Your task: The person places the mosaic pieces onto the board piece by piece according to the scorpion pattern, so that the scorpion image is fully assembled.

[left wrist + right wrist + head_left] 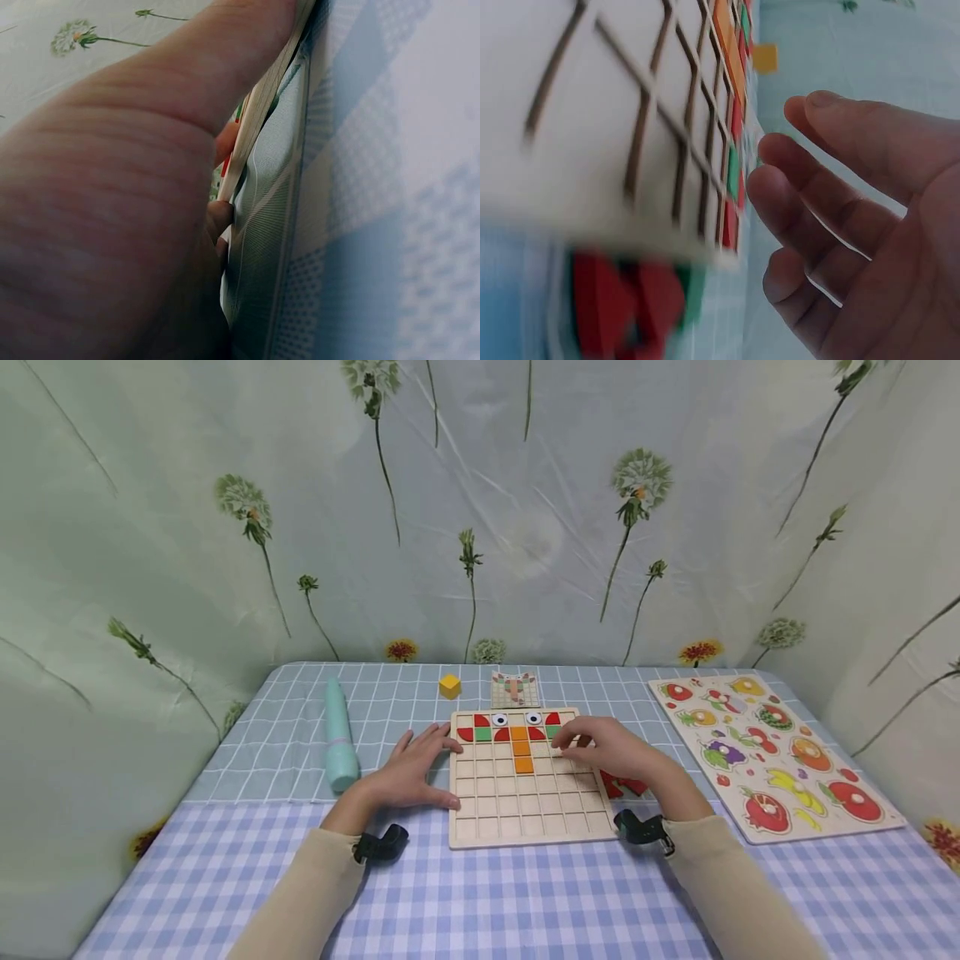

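A wooden grid board [525, 827] lies flat on the table. Orange squares [522, 748] form a column on it, with white eye tiles [499, 720] at its top and red and green tiles [482, 734] to both sides. My left hand [411, 770] is spread at the board's left edge, thumb and fingertips against it; one finger reaches over the top in the left wrist view. Above the upper right squares is my right hand [611, 748], its fingers loosely bent. Nothing shows between those fingers [780, 199] in the right wrist view.
Red pieces [624, 784] lie beside the board, partly behind my right forearm. Behind it are a picture card [515, 692] and a yellow cube [450, 686]. A teal tapered object [340, 735] lies left; a fruit puzzle board [759, 762] lies right.
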### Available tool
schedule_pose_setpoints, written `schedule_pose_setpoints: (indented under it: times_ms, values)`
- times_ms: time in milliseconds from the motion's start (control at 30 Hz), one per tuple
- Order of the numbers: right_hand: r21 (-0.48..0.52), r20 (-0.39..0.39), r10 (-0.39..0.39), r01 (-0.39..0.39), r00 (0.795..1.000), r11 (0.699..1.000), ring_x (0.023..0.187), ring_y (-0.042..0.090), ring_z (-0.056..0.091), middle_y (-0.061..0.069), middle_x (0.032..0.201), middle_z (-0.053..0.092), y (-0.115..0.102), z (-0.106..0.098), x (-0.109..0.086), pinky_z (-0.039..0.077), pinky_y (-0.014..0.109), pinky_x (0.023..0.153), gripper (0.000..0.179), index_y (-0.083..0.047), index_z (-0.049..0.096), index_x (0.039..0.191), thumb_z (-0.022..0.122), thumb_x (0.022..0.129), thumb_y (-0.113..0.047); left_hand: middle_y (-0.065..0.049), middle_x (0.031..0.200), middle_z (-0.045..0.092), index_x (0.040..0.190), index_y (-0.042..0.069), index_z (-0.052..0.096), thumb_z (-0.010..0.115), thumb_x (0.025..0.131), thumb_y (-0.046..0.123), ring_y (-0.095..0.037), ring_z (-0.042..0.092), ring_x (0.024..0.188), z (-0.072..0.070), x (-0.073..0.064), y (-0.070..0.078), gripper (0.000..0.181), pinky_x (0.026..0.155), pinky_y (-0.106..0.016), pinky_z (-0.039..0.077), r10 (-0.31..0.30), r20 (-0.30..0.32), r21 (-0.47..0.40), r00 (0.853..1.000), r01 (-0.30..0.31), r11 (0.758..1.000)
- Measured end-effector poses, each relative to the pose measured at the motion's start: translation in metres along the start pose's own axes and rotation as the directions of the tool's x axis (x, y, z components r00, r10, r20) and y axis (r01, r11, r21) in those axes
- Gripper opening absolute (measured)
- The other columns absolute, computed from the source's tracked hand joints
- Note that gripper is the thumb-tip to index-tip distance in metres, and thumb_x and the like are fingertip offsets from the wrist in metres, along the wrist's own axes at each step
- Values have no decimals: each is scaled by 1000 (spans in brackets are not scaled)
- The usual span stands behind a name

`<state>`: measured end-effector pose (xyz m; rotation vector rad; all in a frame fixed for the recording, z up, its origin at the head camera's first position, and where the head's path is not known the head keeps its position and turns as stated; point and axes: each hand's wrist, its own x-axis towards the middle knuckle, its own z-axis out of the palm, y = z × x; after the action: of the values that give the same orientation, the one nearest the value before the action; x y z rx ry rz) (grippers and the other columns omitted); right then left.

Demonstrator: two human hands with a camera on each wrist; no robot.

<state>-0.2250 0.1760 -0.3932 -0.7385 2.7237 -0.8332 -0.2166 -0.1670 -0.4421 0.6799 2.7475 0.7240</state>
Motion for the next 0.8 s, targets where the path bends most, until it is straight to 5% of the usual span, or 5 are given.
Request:
schedule_pose_setpoints:
  times_ms: [233,800]
  values:
    - [-9,-46,100,-101,994,995,89,18,57,4,101,68,30,-24,-26,50,30,75,12,-12,69,106,67,94,-15,-14,168,17,134,21,48,85,73,53,-37,9,157,-2,-1,2,78,123,-64,-3,18,0,-7,1000,-18,1000]
    - [-30,143,288,-286,947,958,85,21,53,6,92,61,72,-53,-54,45,31,71,22,-7,64,103,74,84,-5,-14,168,16,135,21,48,84,74,54,-36,9,157,-2,-2,0,79,123,-63,-3,31,-3,-2,1000,-31,1000]
